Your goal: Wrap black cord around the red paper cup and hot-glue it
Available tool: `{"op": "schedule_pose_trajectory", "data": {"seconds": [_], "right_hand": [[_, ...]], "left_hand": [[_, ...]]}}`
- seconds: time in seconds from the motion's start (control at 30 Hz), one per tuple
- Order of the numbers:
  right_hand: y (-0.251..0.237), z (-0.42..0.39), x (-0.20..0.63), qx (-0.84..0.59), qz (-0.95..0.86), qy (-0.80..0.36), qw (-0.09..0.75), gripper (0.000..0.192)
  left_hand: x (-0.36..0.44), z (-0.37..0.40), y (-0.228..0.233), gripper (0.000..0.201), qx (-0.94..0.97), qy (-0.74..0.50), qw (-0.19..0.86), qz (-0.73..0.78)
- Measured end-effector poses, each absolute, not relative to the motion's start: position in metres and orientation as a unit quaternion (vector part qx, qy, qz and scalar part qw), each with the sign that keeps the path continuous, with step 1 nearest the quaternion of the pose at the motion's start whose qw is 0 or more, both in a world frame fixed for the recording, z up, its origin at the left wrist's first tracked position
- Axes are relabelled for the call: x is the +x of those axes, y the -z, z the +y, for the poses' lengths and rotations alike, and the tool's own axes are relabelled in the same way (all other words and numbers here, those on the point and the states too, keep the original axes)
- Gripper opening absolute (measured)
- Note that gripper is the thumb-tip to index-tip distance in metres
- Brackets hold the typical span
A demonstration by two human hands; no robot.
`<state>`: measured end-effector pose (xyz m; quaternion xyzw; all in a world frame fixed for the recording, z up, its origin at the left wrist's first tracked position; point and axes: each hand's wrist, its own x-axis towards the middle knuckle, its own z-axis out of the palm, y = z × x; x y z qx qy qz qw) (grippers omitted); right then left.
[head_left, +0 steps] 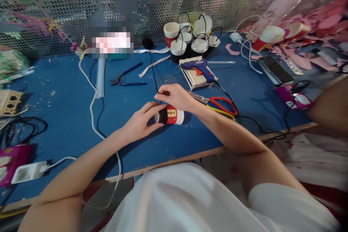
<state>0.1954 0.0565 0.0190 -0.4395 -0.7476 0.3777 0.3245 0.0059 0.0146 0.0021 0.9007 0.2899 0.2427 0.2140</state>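
Observation:
A red and white paper cup (pixel 174 115) lies on its side on the blue table, its left end wrapped in a black band. My left hand (pixel 141 120) is closed around that end, thumb below and fingers above. Just over the cup, my right hand (pixel 174 96) pinches a thin black cord (pixel 154 70). From these fingertips the cord stretches away to a dark round ball of cord (pixel 147 43) at the back. Close to my right wrist lie scissors (pixel 221 105) with red and yellow handles.
Behind are several paper cups (pixel 178 48) with black loop handles, and a blue glue gun (pixel 199 69) on a stick stand. Pliers (pixel 129 79) lie left of centre. A white cable (pixel 92 112) crosses the left side. A phone (pixel 276 69) and pink scraps are at right.

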Motion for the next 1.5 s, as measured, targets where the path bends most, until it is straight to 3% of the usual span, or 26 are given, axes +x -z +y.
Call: {"op": "schedule_pose_trajectory", "data": {"seconds": [0.17,0.33,0.43,0.5,0.6,0.8,0.9,1.0,1.1,1.27,1.5], "right_hand": [[-0.027,0.059,0.202,-0.51,-0.755,-0.297,0.284,0.022],[-0.051,0.072,0.248,-0.613,-0.695,-0.126,0.352,0.023],[-0.051,0.087,0.281,-0.698,-0.662,-0.004,0.274,0.024],[-0.043,0.096,0.296,-0.751,-0.633,-0.03,0.186,0.031],[-0.029,0.103,0.304,-0.77,-0.616,-0.063,0.157,0.03],[-0.021,0.1,0.303,-0.768,-0.603,-0.063,0.207,0.039],[-0.024,0.094,0.304,-0.75,-0.591,-0.07,0.288,0.049],[-0.03,0.081,0.3,-0.692,-0.597,-0.166,0.371,0.037],[-0.035,0.061,0.288,-0.639,-0.618,-0.277,0.365,0.022],[-0.035,0.029,0.267,-0.546,-0.703,-0.279,0.36,0.024],[-0.035,0.006,0.252,-0.59,-0.69,-0.295,0.297,0.021]], "left_hand": [[0.007,0.012,-0.003,0.046,0.879,-0.25,0.262,0.31],[0.006,0.012,0.0,0.045,0.867,-0.267,0.276,0.319],[0.005,0.015,0.0,0.048,0.867,-0.267,0.257,0.333],[0.005,0.016,-0.001,0.047,0.871,-0.266,0.232,0.341],[0.005,0.018,-0.002,0.046,0.878,-0.263,0.19,0.353],[0.004,0.025,0.0,0.046,0.847,-0.273,0.261,0.374],[0.002,0.028,0.004,0.046,0.833,-0.277,0.299,0.373],[0.001,0.028,0.01,0.046,0.832,-0.296,0.313,0.351],[0.002,0.025,0.016,0.045,0.825,-0.322,0.327,0.33],[0.001,0.024,0.022,0.04,0.816,-0.353,0.322,0.325],[-0.007,0.024,0.023,0.037,0.834,-0.369,0.24,0.332]]}}
